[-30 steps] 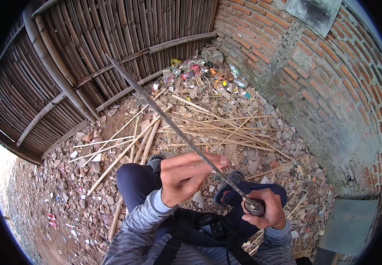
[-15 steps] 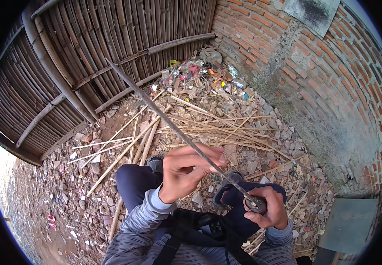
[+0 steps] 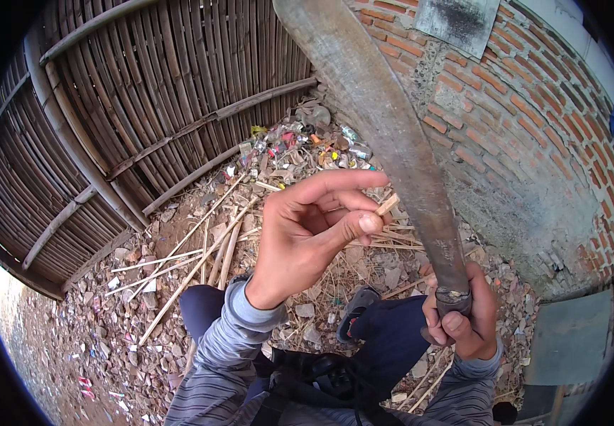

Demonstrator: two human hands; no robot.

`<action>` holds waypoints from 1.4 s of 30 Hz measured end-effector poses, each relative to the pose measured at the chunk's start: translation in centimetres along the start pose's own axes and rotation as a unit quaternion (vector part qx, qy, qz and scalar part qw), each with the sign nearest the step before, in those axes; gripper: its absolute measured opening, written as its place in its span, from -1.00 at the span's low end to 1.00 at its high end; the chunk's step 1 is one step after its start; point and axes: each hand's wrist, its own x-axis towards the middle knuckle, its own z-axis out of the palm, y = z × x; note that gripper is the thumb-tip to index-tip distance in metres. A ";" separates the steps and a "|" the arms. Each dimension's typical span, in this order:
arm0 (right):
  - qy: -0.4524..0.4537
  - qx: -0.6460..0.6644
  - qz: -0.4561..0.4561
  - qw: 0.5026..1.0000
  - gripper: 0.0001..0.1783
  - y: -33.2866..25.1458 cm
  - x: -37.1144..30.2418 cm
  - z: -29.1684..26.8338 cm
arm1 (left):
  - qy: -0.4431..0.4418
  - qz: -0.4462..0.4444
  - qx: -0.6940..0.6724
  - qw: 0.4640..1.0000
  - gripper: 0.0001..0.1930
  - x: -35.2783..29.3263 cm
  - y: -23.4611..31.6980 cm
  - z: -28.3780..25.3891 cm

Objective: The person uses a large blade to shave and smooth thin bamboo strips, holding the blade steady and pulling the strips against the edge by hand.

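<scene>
My right hand is closed around the dark handle of a machete. Its broad, worn blade rises upward and to the left, flat side showing, with the tip reaching the top of the picture. Left of the blade, my left hand pinches a short, pale stick piece between thumb and fingers. One end of that piece pokes out toward the blade, apart from it as far as I can tell; the rest is hidden by my fingers.
Long bamboo strips lie on the rubble-strewn ground past my knees. A litter pile sits in the corner between a bamboo fence and a brick wall. A grey-green panel leans at the right.
The machete has swung right and turned from a thin edge-on view to its flat side. My right hand has shifted right. The stick piece now shows in my left hand.
</scene>
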 end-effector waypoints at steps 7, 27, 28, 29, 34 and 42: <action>-0.005 0.064 0.083 0.994 -0.47 1.9 -0.3 -0.9 | 0.020 -0.066 -0.024 0.997 -0.57 -1.1 -5.3 -0.8; -0.061 0.035 0.067 0.995 -0.11 2.0 -0.9 -1.1 | -0.060 -0.121 0.003 0.991 -0.51 -5.7 -8.0 -1.1; -0.041 0.049 0.069 0.996 -0.13 1.8 -0.9 -0.7 | -0.063 -0.110 0.013 0.992 -0.51 -5.9 -8.1 -1.2; -0.022 0.065 0.068 0.995 -0.14 1.5 -0.7 0.0 | -0.066 -0.097 0.026 0.993 -0.52 -6.0 -8.1 -1.4; -0.014 0.013 0.038 0.999 -0.13 2.7 -1.1 -0.3 | -0.043 -0.086 0.069 0.993 -0.51 -6.4 -7.4 -1.2; 0.057 -0.080 -0.022 0.995 -0.20 4.6 -1.4 -0.3 | -0.018 -0.096 0.018 0.995 -0.69 -6.2 -7.8 -0.3</action>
